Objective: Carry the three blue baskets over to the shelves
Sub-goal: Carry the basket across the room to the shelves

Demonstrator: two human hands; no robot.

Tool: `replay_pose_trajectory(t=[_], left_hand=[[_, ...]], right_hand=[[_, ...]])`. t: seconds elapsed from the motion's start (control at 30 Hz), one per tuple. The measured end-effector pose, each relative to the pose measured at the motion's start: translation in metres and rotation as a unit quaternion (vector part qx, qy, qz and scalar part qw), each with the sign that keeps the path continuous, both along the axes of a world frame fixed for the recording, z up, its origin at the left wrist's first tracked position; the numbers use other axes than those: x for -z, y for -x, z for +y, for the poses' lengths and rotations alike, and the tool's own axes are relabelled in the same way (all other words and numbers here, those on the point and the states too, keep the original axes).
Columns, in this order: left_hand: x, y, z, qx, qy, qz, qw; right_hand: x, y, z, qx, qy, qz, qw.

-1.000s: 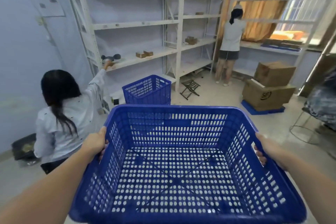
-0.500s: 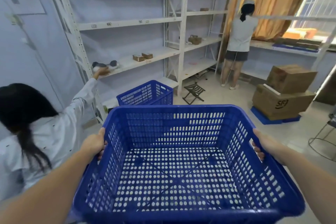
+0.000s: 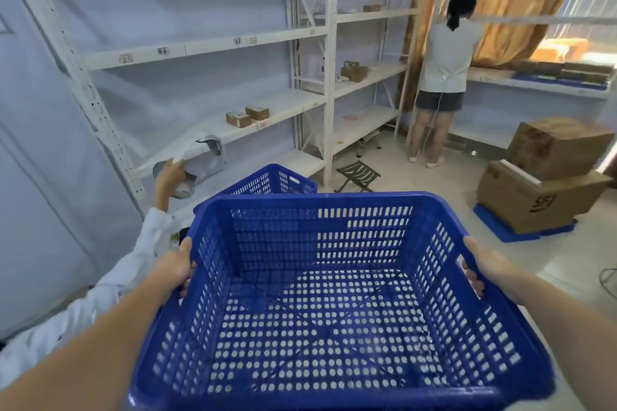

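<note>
I hold a large empty blue perforated basket (image 3: 320, 207) out in front of me at waist height. My left hand (image 3: 175, 265) grips its left rim, fingers curled under the edge. My right hand (image 3: 480, 265) grips the right rim the same way. A second blue basket (image 3: 270, 178) stands on the floor just beyond it, in front of the white metal shelves (image 3: 207, 130). No third basket is in view.
A person in a white sleeve (image 3: 133, 267) crouches at my left, one hand on a white bag on the low shelf. Another person (image 3: 440, 77) stands at the far shelves. A folding stool (image 3: 359, 175) and stacked cardboard boxes (image 3: 541, 190) sit on the floor.
I have moved closer to the shelves with the basket. The crouching person has slid out to the lower left, and the floor basket is now partly hidden behind the one I carry.
</note>
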State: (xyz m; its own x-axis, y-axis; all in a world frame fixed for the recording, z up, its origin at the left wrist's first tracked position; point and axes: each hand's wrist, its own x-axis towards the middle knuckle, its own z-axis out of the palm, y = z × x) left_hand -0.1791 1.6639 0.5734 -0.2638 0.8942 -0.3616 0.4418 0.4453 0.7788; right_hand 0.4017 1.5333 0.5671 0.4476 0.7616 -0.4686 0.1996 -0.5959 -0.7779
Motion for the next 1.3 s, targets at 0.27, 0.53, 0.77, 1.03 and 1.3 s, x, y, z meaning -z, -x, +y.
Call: replay_pose_trajectory(t=[0.27, 0.53, 0.77, 1.03, 1.3], left_hand=[[0.018, -0.039, 0.128, -0.021, 0.007, 0.014, 1.000], [0.026, -0.049, 0.244, -0.053, 0.003, 0.011, 0.999], [0.051, -0.016, 0.369, -0.090, 0.014, 0.030, 0.995], [0.061, 0.033, 0.465, -0.172, 0.071, 0.067, 0.980], [0.084, 0.045, 0.520, -0.264, 0.084, 0.075, 0.958]], right_hand=[[0.007, -0.048, 0.171, -0.022, 0.025, -0.023, 0.999], [-0.004, -0.063, 0.335, -0.058, 0.038, -0.062, 0.996], [0.031, -0.034, 0.511, -0.100, 0.035, -0.055, 0.993], [0.051, 0.027, 0.690, -0.145, 0.044, -0.046, 0.987], [0.069, 0.072, 0.836, -0.208, 0.039, -0.073, 0.975]])
